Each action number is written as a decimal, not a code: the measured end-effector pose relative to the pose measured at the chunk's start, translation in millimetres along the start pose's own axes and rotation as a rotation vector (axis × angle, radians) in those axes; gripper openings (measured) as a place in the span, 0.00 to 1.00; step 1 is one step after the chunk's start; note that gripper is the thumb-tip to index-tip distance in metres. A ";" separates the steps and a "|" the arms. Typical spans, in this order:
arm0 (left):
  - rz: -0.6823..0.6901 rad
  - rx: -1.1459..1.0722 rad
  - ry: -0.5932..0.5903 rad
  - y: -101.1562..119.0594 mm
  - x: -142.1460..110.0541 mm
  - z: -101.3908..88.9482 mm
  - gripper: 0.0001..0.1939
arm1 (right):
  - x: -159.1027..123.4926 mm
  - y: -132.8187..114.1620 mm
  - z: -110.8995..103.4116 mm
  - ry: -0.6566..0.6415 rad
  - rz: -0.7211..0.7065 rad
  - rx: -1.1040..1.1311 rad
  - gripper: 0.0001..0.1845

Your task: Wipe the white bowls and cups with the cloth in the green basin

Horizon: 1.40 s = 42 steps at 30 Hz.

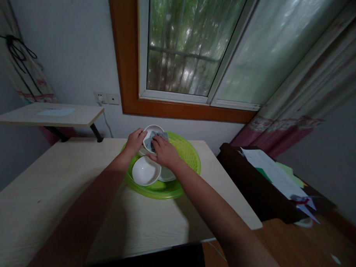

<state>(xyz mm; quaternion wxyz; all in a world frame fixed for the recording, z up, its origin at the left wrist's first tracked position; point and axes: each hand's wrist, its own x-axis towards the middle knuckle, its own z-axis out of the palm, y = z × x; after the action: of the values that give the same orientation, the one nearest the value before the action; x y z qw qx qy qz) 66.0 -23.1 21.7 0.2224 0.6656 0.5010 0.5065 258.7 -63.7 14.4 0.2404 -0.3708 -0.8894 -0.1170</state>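
A round green plastic basket (188, 153) sits on a pale wooden table (65, 184) under a window. Inside it lie several white bowls; one empty bowl (146, 171) faces up at the front. My left hand (135, 141) grips the rim of a tilted white bowl (152, 130) at the back of the basket. My right hand (164, 151) presses a grey cloth (158, 136) into that bowl, fingers curled over the cloth. Another white dish (167, 175) is partly hidden under my right wrist.
A folding side shelf (45, 114) sticks out at the left wall near a power socket (106, 98). A dark desk (255, 185) with papers (269, 165) stands to the right. Curtains (311, 93) hang beside the window (186, 47).
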 end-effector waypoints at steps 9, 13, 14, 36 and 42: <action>-0.016 0.000 0.025 -0.5 1.8 -0.9 0.18 | 4.6 -10.0 -13.4 -0.074 0.089 -0.142 0.31; -0.014 0.015 0.055 -0.1 2.1 -1.7 0.17 | 6.2 -15.4 -21.0 -0.106 0.078 -0.127 0.33; -0.014 0.016 0.059 0.1 1.9 -1.9 0.17 | 6.0 -16.1 -21.6 -0.111 0.065 -0.105 0.32; 0.031 -0.162 -0.124 -3.1 1.4 5.7 0.16 | 0.9 -9.5 -3.8 -0.043 0.068 -0.092 0.41; -0.062 -0.103 -0.072 -3.3 1.9 4.5 0.18 | 6.1 -13.8 -15.5 -0.097 0.126 -0.164 0.33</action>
<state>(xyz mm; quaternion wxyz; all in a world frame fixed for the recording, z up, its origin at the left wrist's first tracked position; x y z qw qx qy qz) 68.6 -19.1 18.1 0.2899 0.6553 0.4860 0.5003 250.4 -75.7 30.4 0.1729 -0.4495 -0.8624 -0.1560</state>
